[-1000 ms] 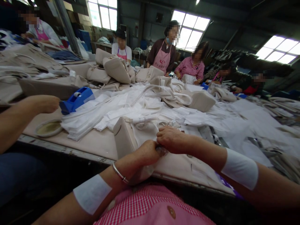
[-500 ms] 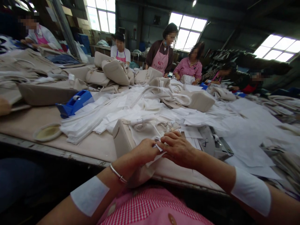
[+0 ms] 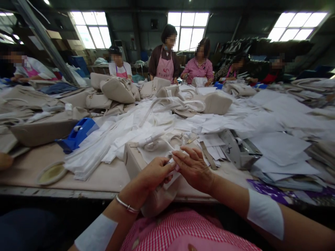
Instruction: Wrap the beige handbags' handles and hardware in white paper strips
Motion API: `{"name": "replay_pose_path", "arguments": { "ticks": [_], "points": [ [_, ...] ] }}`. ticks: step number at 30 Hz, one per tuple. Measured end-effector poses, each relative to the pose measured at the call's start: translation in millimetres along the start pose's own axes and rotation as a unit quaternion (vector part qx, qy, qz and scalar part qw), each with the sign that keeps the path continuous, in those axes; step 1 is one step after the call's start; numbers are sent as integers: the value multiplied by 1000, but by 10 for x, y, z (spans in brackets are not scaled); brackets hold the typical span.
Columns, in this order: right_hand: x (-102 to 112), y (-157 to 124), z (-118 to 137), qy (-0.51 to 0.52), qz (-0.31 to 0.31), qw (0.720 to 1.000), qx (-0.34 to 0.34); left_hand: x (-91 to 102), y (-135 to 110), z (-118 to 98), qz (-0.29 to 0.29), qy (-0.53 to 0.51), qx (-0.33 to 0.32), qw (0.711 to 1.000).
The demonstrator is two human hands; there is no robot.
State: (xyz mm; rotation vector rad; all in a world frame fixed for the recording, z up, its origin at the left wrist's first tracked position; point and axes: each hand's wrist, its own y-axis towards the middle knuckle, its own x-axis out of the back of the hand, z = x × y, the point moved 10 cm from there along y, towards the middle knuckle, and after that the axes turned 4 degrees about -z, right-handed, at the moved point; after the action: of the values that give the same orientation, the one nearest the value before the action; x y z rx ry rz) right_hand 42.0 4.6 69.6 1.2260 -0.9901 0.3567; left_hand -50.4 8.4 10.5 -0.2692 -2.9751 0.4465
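A beige handbag (image 3: 132, 158) stands at the table edge against my apron, with white sheet material over its upper side. Above it my left hand (image 3: 154, 172) is closed, pinching a small white piece of paper (image 3: 175, 164) between thumb and fingers. My right hand (image 3: 196, 169) meets it from the other side. Its fingers are stretched out and lie over the white piece, fingertips touching it; its thumb is mostly hidden. Behind my hands, the bag's handle (image 3: 167, 143) is covered in clear and white wrapping.
A blue tape dispenser (image 3: 78, 134) and a round dish (image 3: 52, 173) lie left. A grey tape dispenser (image 3: 239, 150) and white sheets (image 3: 282, 150) are right. More handbags (image 3: 119, 89) pile up behind. Several co-workers (image 3: 164, 62) are across the table; another person's hand (image 3: 5, 161) shows far left.
The view has levelled and turned slightly right. My right fingers have straightened and lie flatter over the white piece. My left hand keeps its pinch.
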Motion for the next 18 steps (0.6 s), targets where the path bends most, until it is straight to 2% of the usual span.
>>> {"name": "replay_pose_path", "arguments": {
  "ticks": [3,6,8,10,12,14,16,18],
  "points": [
    [2,-53,-9,15,12,1000,-11,9,7,7,-2,13,13,1000],
    [232,-166,-243,16,-23,999,-42,61,31,28,-27,18,33,999],
    [527,-327,-666,1,-82,991,-104,87,50,40,-43,23,41,998],
    [857,-602,-1276,-27,-137,969,-203,79,67,52,-46,31,45,997],
    [1153,-1036,-1995,-55,-160,917,-362,62,87,79,-44,33,52,997],
    [1269,-1611,-2623,-49,-105,826,-552,66,121,114,-44,32,58,997],
    [1319,-2017,-2934,-33,-61,764,-642,77,170,141,-44,35,58,997],
    [1282,-2230,-3068,-8,-43,734,-678,90,211,157,-48,38,57,996]
  ]
}}
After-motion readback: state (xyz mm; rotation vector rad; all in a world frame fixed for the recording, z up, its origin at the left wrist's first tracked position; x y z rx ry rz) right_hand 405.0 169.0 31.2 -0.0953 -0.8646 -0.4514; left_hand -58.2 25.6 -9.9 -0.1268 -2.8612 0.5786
